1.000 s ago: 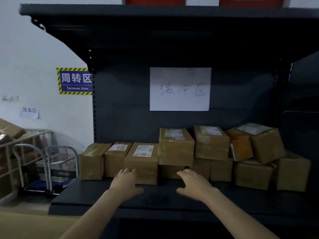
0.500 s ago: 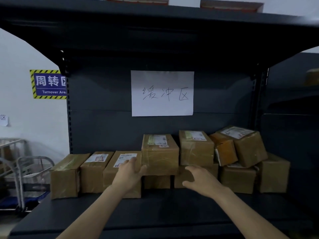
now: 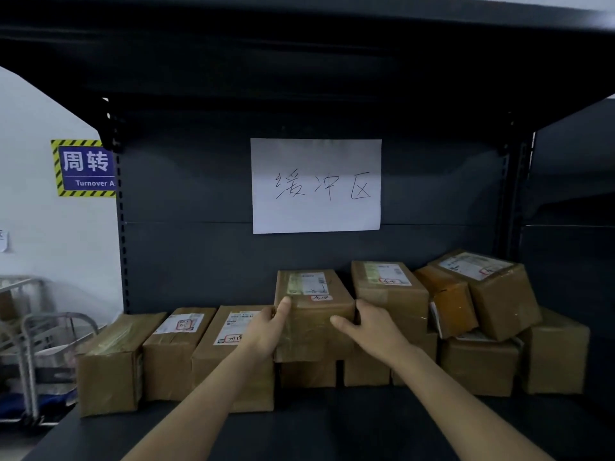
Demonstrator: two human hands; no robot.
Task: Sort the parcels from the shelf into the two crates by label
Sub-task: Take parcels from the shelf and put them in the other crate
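Clamping the brown taped cardboard parcel, stacked on lower parcels midway along the back edge of the dark metal shelf, left hand and right hand curl fingers round its sides, likely for a level lift.

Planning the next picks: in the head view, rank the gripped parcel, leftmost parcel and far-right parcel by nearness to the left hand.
1. Gripped parcel: centre, held by the left hand.
2. Leftmost parcel: far left, bottom row.
3. Far-right parcel: far right, bottom row.

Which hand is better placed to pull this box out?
Probably left: the left hand grips the parcel on its free side, thumb on top; the right hand crowds the neighbouring parcel.
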